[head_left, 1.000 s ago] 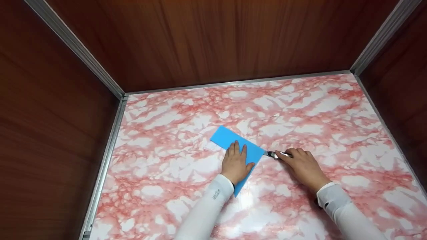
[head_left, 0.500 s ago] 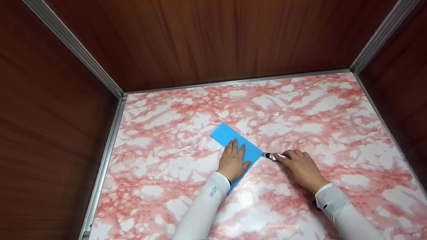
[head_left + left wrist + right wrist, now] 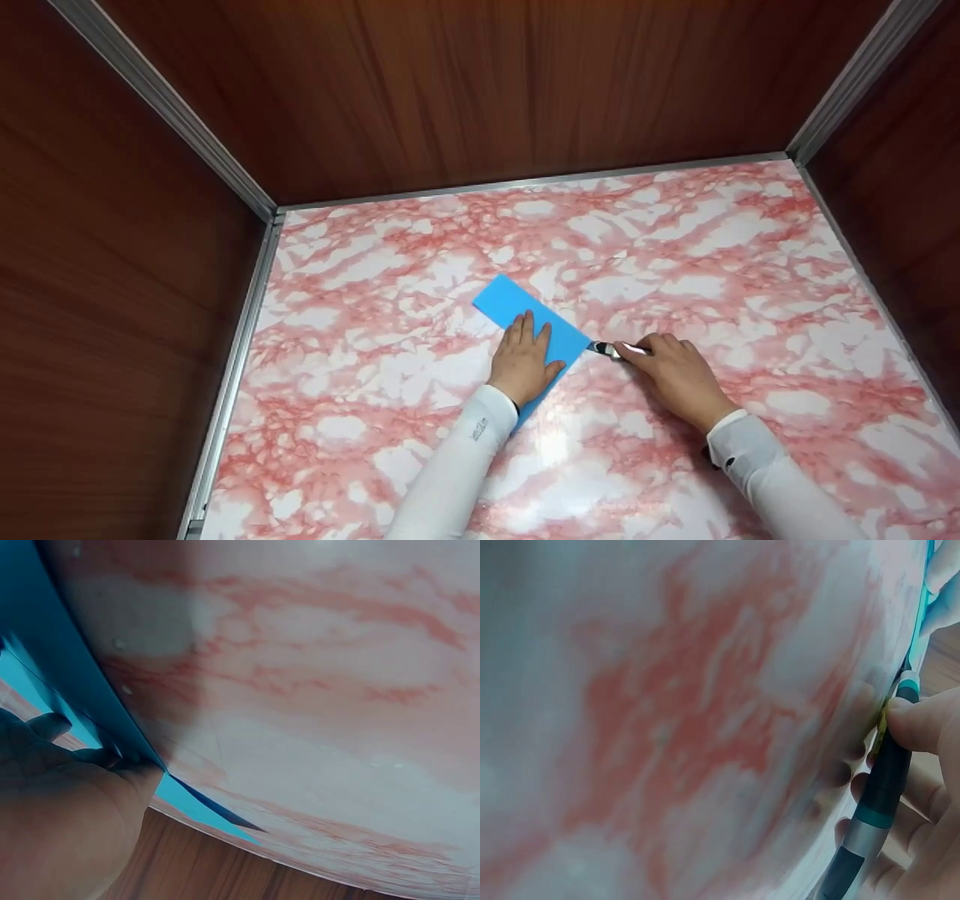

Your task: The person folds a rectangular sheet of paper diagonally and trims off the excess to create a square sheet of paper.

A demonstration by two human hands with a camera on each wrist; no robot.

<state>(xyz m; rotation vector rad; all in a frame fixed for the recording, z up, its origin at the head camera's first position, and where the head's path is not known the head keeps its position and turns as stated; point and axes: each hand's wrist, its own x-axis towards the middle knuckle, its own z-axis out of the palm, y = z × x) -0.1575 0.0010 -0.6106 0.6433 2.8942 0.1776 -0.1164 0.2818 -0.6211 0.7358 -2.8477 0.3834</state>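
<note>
A blue sheet of folded paper lies slantwise on the table, wide towards the right and tapering at its near end. My left hand presses flat on it, fingers straight and thumb near its right edge. The near part of the sheet passes under that wrist; in the left wrist view the folded layers stand slightly apart. To the right, my right hand grips a utility knife with a dark handle and teal bands. Its blade points left, its tip right at the paper's right corner.
The table top has a red and white marbled pattern. Dark wood panels wall it at the back, left and right, with grey metal strips along the edges and corners.
The paper and left hand have shifted slightly left and turned a little, mostly during the first half second. The knife has followed slightly left, its tip staying at the corner.
</note>
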